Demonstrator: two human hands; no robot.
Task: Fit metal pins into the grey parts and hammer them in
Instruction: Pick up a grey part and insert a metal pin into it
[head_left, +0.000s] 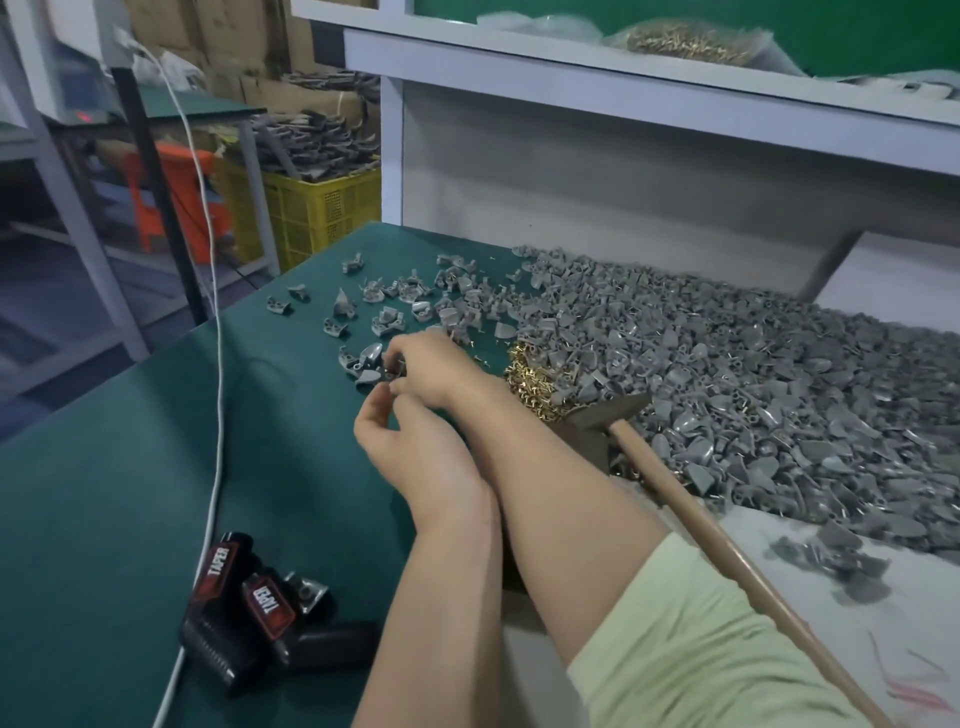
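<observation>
Currently my right hand (434, 366) pinches a small dull grey part (390, 367) mid green worktop (130, 467); I can't tell its axis. Left hand (415, 447) curled just beneath, contents unclear. Hammer (727, 556): head beside brass pins (540, 379), wooden handle toward the near right corner. Grey heap (779, 389) beyond.

surface: green counter (130, 467) fills my feed's left half
overhead: white shelf (571, 78) right above it
left: I spot a yellow crate (322, 208) by an orange plastic stool (171, 192)
back: stacked cardboard boxes (208, 31)
</observation>
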